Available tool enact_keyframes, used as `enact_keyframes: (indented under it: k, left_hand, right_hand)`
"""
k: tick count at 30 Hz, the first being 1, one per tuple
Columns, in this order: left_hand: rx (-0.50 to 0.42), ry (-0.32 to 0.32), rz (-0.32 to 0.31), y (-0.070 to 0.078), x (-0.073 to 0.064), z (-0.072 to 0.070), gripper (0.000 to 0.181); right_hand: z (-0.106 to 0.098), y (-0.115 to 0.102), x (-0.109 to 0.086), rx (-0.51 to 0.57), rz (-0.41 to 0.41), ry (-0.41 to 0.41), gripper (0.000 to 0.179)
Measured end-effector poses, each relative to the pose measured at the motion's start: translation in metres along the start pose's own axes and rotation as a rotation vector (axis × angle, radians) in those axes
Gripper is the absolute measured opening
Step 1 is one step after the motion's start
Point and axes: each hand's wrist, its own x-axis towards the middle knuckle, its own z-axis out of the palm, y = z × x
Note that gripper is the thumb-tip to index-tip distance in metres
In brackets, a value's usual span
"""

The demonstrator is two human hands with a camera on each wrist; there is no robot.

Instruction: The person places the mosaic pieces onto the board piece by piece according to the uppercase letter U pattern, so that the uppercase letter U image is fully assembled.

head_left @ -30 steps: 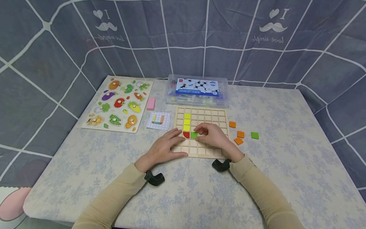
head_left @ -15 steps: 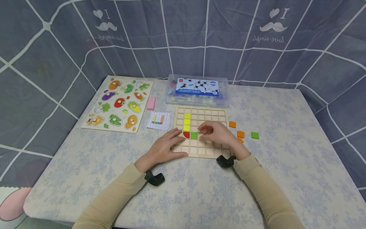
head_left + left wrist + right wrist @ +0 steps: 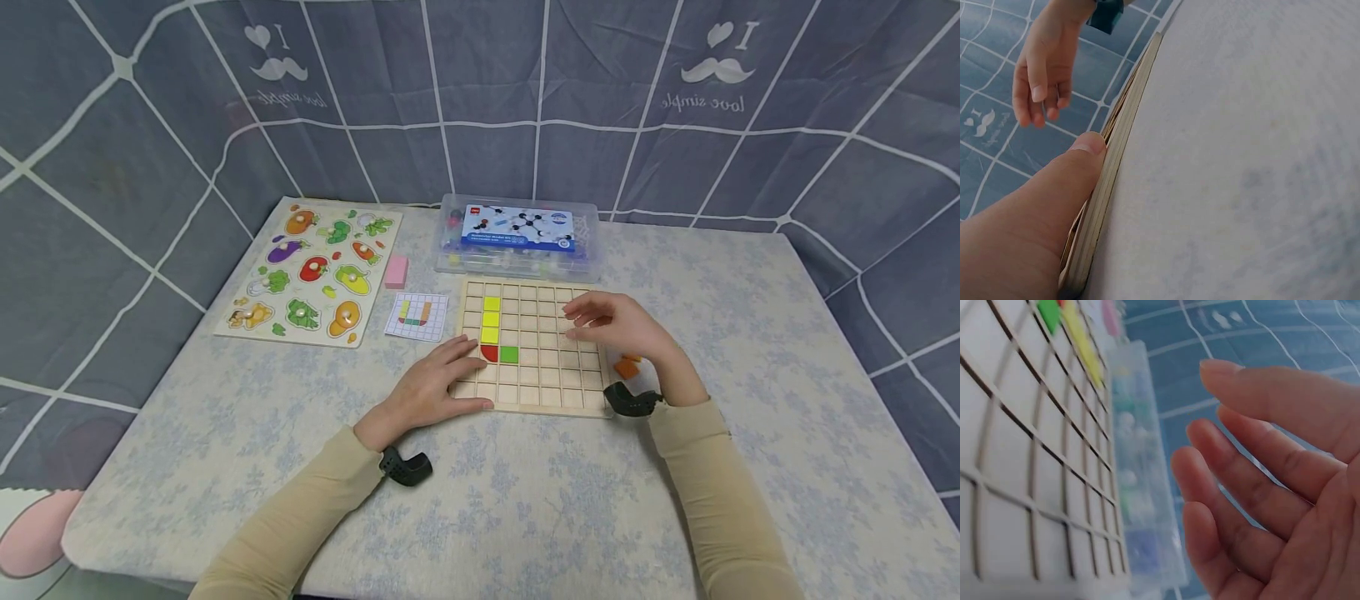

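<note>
In the head view a wooden grid board (image 3: 551,387) lies on the table. A column of yellow square tiles (image 3: 491,320) sits in its cells, with a red rounded-corner tile (image 3: 489,353) below and a green square tile (image 3: 509,355) beside the red one. My left hand (image 3: 431,383) rests on the board's left side, fingers extended; its thumb (image 3: 1088,144) touches the front edge in the left wrist view. Above the board's right part, my right hand (image 3: 618,325) holds nothing, its fingers loosely bent. Orange tiles (image 3: 626,367) lie right of the board, partly hidden by that hand.
Left of the grid board lie a printed pattern card (image 3: 417,317) and a pink block (image 3: 396,272). A vegetable puzzle board (image 3: 330,332) occupies the table's left side. Behind the grid, a clear plastic box (image 3: 517,265) stands near the curtain (image 3: 487,92).
My right hand has left the green tile, which stays in its cell, and has moved right and up over the board. It now covers some loose tiles. My left hand has stayed put.
</note>
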Motion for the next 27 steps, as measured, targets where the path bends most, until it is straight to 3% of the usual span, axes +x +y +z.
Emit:
enact_keyframes:
  k: [17, 27]
  left_hand:
    - [0.001, 0.003, 0.008, 0.0, 0.0, -0.001, 0.058]
    - [-0.007, -0.008, -0.01, 0.001, 0.0, -0.001, 0.058]
  right_hand:
    - [-0.054, 0.029, -0.036, 0.01, 0.148, 0.1, 0.043]
    - [-0.07, 0.051, -0.051, 0.044, 0.155, 0.108, 0.044]
